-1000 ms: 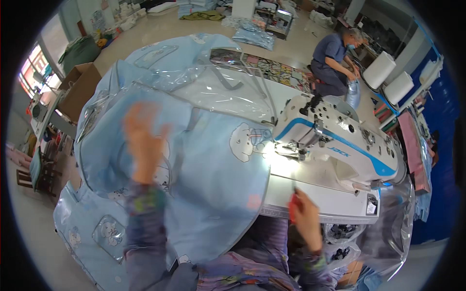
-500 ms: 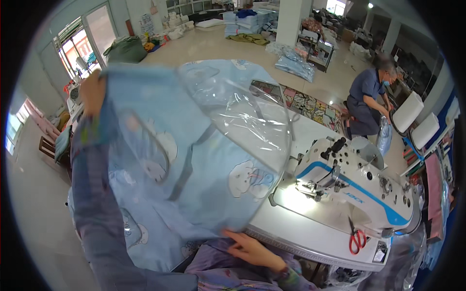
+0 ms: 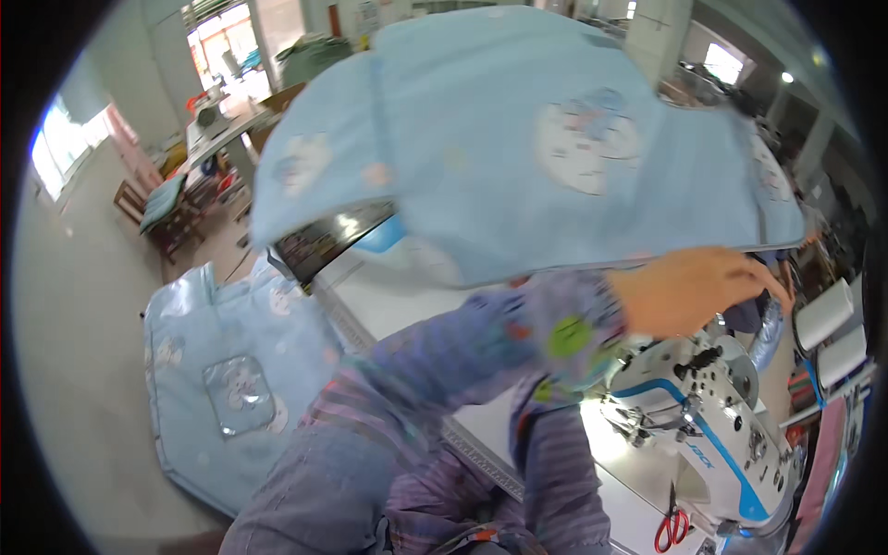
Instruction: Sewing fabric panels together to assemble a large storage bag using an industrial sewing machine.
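Note:
A light-blue fabric piece point(image 3: 472, 157) with a white cartoon print is spread in the air over the sewing table point(image 3: 398, 291), slightly blurred. My left arm crosses to the right, and my left hand point(image 3: 689, 289) is at the piece's near hem, apparently pinching it, with the other fingers stretched outward. My right sleeve point(image 3: 560, 453) rises behind my left forearm; the right hand itself is hidden. Near my left hand stands a white and blue sewing machine point(image 3: 712, 439) with its lamp lit.
Another light-blue printed piece point(image 3: 305, 388) with a clear pocket hangs at the table's left side. Red-handled scissors point(image 3: 672, 529) lie near the machine. White thread cones point(image 3: 823, 310) stand at the right. A wooden chair point(image 3: 157, 217) is far left. A co-worker is partly hidden behind the fabric.
My left hand has swung from the far left across to the right, and the fabric has turned over with it. The clear window no longer shows. My view has shifted left.

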A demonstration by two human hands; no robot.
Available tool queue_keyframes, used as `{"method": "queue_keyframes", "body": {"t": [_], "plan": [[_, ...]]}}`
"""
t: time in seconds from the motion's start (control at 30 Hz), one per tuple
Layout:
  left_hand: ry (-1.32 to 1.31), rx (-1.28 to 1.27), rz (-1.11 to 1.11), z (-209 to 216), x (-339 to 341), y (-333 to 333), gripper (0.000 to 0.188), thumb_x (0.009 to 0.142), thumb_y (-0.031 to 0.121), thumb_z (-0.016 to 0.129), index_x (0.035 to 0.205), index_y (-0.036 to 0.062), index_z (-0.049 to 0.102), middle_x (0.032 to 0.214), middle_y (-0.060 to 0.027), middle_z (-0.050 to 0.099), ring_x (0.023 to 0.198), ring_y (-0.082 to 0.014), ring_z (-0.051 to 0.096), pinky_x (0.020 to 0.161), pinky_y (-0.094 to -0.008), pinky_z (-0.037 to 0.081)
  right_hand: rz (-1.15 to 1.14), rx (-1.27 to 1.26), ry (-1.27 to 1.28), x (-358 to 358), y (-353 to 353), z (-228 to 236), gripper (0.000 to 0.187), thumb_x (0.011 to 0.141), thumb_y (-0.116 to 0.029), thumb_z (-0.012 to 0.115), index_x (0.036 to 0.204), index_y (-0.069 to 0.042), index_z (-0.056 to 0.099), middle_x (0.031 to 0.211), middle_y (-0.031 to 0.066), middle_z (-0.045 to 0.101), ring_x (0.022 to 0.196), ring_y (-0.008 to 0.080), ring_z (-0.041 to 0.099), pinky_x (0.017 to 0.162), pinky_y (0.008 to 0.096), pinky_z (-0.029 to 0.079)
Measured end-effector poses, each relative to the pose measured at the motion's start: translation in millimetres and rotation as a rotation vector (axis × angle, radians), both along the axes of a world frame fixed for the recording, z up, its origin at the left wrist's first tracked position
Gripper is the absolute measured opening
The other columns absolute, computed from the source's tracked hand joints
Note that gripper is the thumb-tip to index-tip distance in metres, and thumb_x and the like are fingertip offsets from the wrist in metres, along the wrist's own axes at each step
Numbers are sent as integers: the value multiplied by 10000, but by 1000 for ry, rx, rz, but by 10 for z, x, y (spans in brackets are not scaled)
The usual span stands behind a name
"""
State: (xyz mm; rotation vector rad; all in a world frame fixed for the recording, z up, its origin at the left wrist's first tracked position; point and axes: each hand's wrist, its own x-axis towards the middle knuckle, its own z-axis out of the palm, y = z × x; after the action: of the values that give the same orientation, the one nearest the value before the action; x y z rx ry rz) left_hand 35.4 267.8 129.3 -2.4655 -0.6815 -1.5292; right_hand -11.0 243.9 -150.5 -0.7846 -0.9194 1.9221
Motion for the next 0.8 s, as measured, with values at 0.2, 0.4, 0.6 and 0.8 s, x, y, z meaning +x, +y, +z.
{"method": "queue_keyframes", "body": {"t": [0.2,0.4,0.6,0.8], "plan": [[-443,-246,648,-1622,-1004,-2244,285,809,-79,682,1067,38,710,833,-86,659,678,-241,623,605,-335,499,-139,199,33,460,45,409,635,1030,-145,615,1578,-44,309,1506,199,490,1316,253,537,1059,335,454],[-1252,-1006,1363,-3868,-1225,-4260,146,978,129,626,1056,21,685,799,-89,632,749,-174,632,697,-308,495,179,649,-626,1028,-994,670,516,998,-43,600,1491,-35,448,1448,192,537,1209,238,619,1002,330,501],[-792,-930,1409,-4820,-1296,-4616,287,928,152,671,1199,66,632,871,-124,708,831,-296,695,742,-389,551,161,1123,-847,1191,-1622,772,281,945,-11,621,1223,-3,663,1274,146,641,1146,287,632,915,349,533],[-113,-1665,1375,-5077,-1659,-3888,360,950,336,612,1255,147,639,985,-133,742,971,-343,716,774,-483,566,102,1031,-871,1208,-1669,698,184,935,8,617,1102,10,694,1206,135,662,1114,292,635,890,349,535]]}}
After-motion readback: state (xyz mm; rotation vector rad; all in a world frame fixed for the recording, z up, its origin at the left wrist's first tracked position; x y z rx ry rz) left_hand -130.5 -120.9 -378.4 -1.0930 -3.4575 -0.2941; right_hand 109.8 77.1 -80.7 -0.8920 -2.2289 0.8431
